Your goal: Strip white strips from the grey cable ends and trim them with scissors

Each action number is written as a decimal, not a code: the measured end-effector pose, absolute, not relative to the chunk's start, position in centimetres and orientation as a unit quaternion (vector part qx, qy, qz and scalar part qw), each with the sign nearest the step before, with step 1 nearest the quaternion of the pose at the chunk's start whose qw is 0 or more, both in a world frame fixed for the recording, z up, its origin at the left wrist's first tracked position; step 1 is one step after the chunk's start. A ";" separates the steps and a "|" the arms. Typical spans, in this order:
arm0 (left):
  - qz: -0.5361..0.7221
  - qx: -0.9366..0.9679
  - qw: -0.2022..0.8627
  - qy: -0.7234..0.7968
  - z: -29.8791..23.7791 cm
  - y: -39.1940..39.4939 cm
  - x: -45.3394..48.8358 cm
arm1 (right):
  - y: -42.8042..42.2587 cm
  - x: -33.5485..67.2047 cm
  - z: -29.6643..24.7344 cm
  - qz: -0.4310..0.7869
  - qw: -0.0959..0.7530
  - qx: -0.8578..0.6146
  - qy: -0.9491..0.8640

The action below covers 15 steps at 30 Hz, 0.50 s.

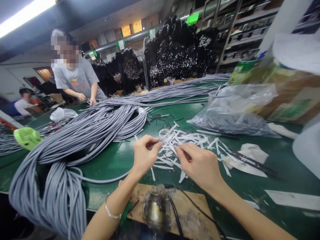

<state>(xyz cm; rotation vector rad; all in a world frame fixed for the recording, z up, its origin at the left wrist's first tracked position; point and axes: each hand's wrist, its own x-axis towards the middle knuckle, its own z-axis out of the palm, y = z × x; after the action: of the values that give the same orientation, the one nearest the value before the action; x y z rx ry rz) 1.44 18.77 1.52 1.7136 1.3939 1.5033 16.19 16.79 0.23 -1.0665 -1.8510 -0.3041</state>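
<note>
My left hand point(146, 154) is closed in a pinch above a pile of white strips point(170, 156). A single grey cable point(107, 181) runs from the left to this hand and passes out of sight behind the wrist; its end seems to be between the fingertips. Facing it, a short gap away, my right hand point(201, 165) has thumb and fingers pressed together. A small orange-red spot shows inside its curled fingers, but what they hold is too small to name. A large bundle of grey cables point(82, 133) lies left of my hands.
Below my hands, a wooden board point(190, 216) bears a grimy metal device point(156, 208) with black leads. To the right are dark tweezers point(255, 163) on a white cloth point(250, 150), and a clear plastic bag point(240, 110). Across the green table point(112, 161), a co-worker point(77, 76) handles cables.
</note>
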 end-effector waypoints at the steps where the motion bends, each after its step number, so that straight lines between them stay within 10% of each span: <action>1: 0.549 0.634 0.228 0.494 1.6 18.3 1.5 | 17.2 16.5 0.3 -0.127 0.463 -0.452 -0.752; 15: 0.541 0.723 0.038 0.428 1.6 17.1 2.2 | 17.0 16.0 0.6 -0.119 0.489 -0.432 -0.748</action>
<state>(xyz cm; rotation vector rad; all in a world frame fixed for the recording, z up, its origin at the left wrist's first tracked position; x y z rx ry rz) 2.24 17.14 1.58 2.2172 1.3128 1.6593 16.03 16.99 0.57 -1.0502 -1.8179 -0.2895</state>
